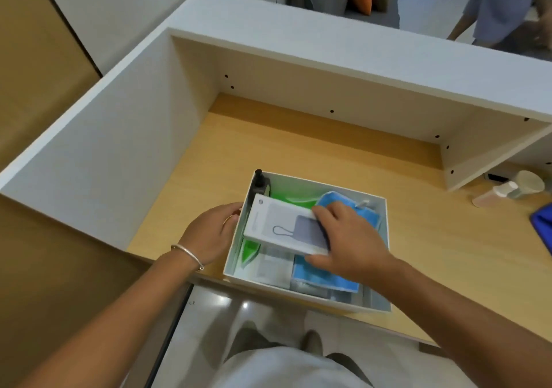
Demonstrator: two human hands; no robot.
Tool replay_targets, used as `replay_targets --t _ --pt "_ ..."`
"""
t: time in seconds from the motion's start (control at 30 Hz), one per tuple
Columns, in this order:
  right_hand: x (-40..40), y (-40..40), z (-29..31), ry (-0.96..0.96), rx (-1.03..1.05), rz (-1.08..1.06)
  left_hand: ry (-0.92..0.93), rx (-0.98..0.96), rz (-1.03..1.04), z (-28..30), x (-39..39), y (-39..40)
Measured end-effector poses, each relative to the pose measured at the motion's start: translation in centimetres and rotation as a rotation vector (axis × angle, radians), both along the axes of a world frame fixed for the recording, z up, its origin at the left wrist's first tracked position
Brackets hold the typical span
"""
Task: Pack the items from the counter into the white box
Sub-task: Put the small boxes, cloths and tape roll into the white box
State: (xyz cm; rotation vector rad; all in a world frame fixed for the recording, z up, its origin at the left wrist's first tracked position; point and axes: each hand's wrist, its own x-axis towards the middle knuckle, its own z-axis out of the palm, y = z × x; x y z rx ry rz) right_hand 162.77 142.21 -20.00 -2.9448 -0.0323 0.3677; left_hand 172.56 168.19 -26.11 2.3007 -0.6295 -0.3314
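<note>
Both forearms reach in from the bottom of the view over a pale shirt front, and each ends at the white box (385, 256). Fingers of the right hand (346, 238) are bent around the near right end of a flat white carton (283, 227), thumb under its lower edge and fingertips over its top edge, so the carton is gripped and held tilted inside the box. Its face shows a printed grey device with a cord loop. Fingers of the left hand (213, 232) are curled over the box's left wall, thumb outside; a thin metal bangle (188, 254) circles that wrist.

Under and around the carton lie a green packet (249, 251), blue cloth-like packets (322, 277) and a grey flat pack (273, 266). A dark pump bottle (260, 183) stands in the far left corner of the box.

White box and all sit at the near edge of a light wooden counter (328, 154), enclosed by a raised white surround. At the counter's right end are a lying pinkish bottle (493, 195), a pale cup (530, 183) and a blue thing (543, 223) cut off by the frame. Beyond the surround stands another person in a blue shirt.
</note>
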Motion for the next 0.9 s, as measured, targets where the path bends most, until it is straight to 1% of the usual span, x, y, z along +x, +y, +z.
replay_targets --t 0.1,0.2,0.27,0.37,0.53,0.6,0.67,0.73,0.8,0.87,0.9 --pt "0.4 2.1 -3.2 0.058 -0.038 0.040 0.183 -0.124 0.035 -0.9 0.2 0.9" --pt "0.7 2.7 -4.7 0.082 -0.064 0.050 0.348 -0.173 0.086 -1.7 0.3 1.7" --pt "0.9 2.6 -4.8 0.081 -0.058 0.033 0.399 -0.185 0.102 -1.9 0.1 1.7" --pt "0.6 2.7 -5.1 0.067 -0.083 0.037 0.304 -0.082 0.022 -1.7 -0.4 1.3" --pt "0.1 2.6 -6.0 0.046 -0.078 0.025 0.250 -0.066 -0.121 -1.4 -0.4 0.2" --pt "-0.4 2.2 -5.9 0.019 -0.081 0.041 0.160 0.023 -0.143 -0.9 -0.3 -0.2" --pt "-1.3 1.5 -5.3 -0.050 -0.102 0.022 0.087 0.147 -0.149 -0.3 -0.1 -0.3" --pt "-2.8 -0.1 -4.3 -0.132 -0.084 -0.088 0.008 0.244 -0.156 0.4 -0.1 -0.1" --pt "-4.5 -2.3 -3.3 -0.174 -0.098 -0.244 -0.051 0.273 -0.185 0.8 0.1 0.0" --pt "-6.4 -4.4 -2.8 -0.133 -0.127 -0.371 -0.040 0.255 -0.203 0.9 0.3 -0.3" --pt "-7.2 -5.2 -2.8 -0.075 -0.123 -0.407 -0.017 0.254 -0.205 0.8 0.3 -0.6"
